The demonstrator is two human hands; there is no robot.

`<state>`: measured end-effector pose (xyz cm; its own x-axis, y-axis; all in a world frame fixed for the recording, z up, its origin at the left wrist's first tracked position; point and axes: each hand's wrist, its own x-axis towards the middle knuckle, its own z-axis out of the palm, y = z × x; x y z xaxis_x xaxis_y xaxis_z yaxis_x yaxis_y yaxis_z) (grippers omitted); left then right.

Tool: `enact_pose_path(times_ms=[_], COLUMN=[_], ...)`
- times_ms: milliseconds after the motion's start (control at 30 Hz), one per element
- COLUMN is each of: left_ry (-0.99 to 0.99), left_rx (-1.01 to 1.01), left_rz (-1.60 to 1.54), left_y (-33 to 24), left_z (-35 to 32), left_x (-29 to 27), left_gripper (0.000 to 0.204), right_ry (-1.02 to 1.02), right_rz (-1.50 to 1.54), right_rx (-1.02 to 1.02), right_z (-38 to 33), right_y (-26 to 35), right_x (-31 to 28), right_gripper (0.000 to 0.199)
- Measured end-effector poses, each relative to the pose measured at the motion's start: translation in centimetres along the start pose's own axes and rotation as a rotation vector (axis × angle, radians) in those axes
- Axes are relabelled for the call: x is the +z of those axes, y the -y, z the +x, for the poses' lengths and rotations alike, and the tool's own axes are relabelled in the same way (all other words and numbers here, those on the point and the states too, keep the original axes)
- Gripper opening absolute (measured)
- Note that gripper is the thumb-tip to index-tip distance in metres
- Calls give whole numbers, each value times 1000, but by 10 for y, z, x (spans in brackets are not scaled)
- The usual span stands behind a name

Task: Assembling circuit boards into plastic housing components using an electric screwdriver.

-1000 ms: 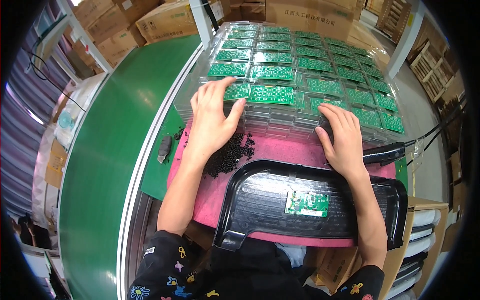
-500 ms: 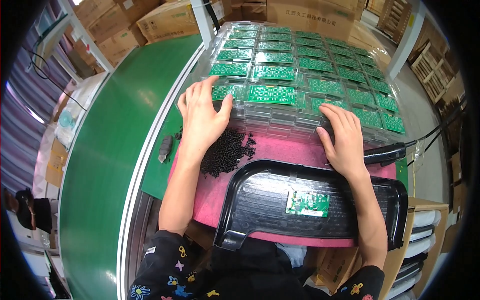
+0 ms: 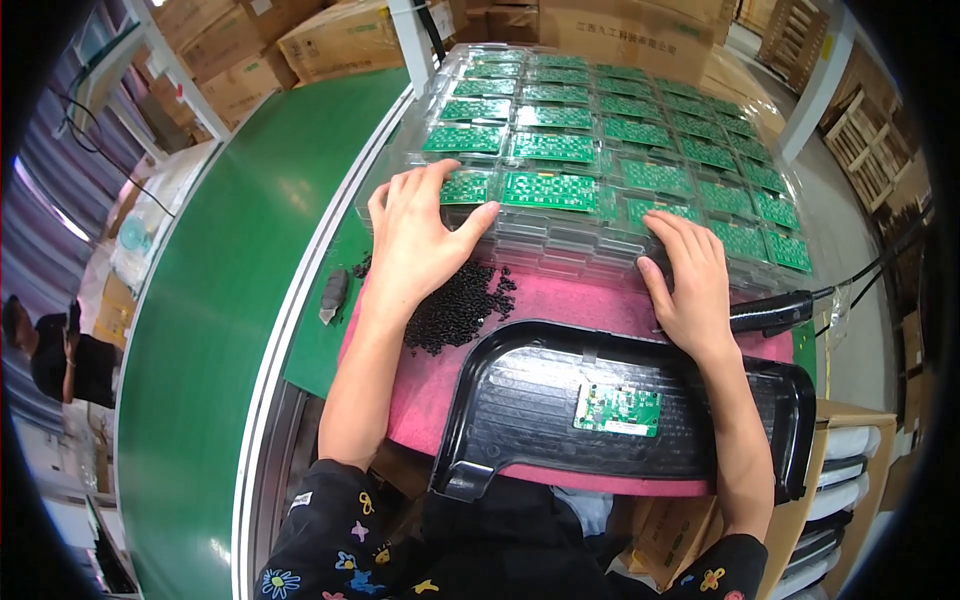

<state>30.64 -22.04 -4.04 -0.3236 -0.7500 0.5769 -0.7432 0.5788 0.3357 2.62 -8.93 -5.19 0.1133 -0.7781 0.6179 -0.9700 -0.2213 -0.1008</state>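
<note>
Green circuit boards [image 3: 553, 147] lie in rows in a clear plastic tray [image 3: 560, 232] at the top of a stack. At its front-left corner, my left hand [image 3: 420, 225] spans a circuit board [image 3: 466, 187], fingers along the far edge and thumb at the near edge; the palm hides part of it. Farther right, my right hand [image 3: 690, 285] grips the tray's front edge, fingertips on top and thumb against the front wall. Nearer me, a black plastic cover [image 3: 510, 425] holds one more green board [image 3: 618, 410], below my right wrist.
Small black parts [image 3: 450, 310] are heaped on a pink mat [image 3: 410, 415]. A black corded power tool [image 3: 772, 313] lies right of my right hand. The green conveyor [image 3: 200, 350] runs along the left. Cartons [image 3: 340, 45] stand behind; an open box [image 3: 850, 470] is at lower right.
My left hand has slid a little to the right along the tray front, and the corner board has shifted with it. My right hand stays at the tray edge.
</note>
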Motion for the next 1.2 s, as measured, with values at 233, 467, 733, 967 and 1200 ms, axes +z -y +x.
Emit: enact_pose_path(times_ms=[233,467,733,967,1200], left_ry=[-157,-246,-215,-179,-185], left_rx=[52,156,141,97,109], left_rz=[-34,-194,-191,-129,0], left_y=[7,1,8,7,10], left_z=[-2,4,1,0,-4], left_x=[6,18,19,21,33], left_gripper=[59,58,61,64,61], right_ry=[8,30,40,44,50], right_rz=[25,-4,9,-14,-24], right_rx=[6,32,21,18,20], right_z=[0,-12,-8,-9,-10], right_y=[4,-6,-6,-7,-9], right_x=[7,-1,8,8,9], right_gripper=[45,44,43,43,43])
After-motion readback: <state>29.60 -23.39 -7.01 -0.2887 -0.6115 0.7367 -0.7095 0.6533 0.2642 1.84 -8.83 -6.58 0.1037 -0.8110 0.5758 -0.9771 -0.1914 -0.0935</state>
